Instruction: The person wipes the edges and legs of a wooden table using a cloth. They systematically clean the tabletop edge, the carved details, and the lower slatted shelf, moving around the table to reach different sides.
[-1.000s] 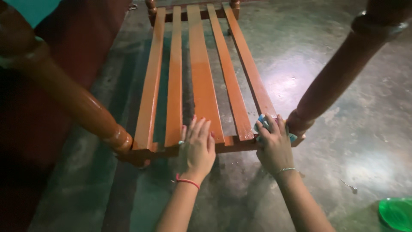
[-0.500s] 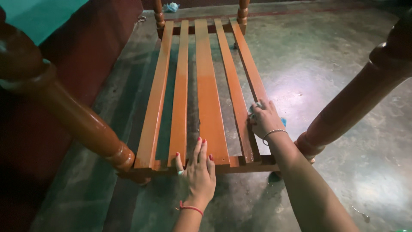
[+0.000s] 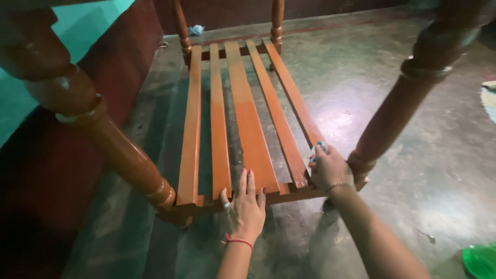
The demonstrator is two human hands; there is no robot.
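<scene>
We see a small blue cloth [image 3: 320, 149] bunched under the right hand [image 3: 329, 169], pressed onto the near end of the rightmost slat [image 3: 292, 95] of a low wooden slatted shelf [image 3: 243, 119], close to the right turned leg [image 3: 398, 111]. The right hand is clenched around the cloth, only a blue edge showing past the fingers. Our left hand [image 3: 246, 206] lies flat and released, fingers spread, over the near crossbar [image 3: 289, 194] and the ends of the middle slats, gripping nothing. A red thread bracelet [image 3: 239, 241] circles the left wrist and a thin metal bangle [image 3: 338, 184] the right. The left turned leg [image 3: 111, 142] rises at the near left corner. The furniture stands on a grey concrete floor [image 3: 423, 170]. A green plastic dish [image 3: 479, 261] sits at the lower right.
</scene>
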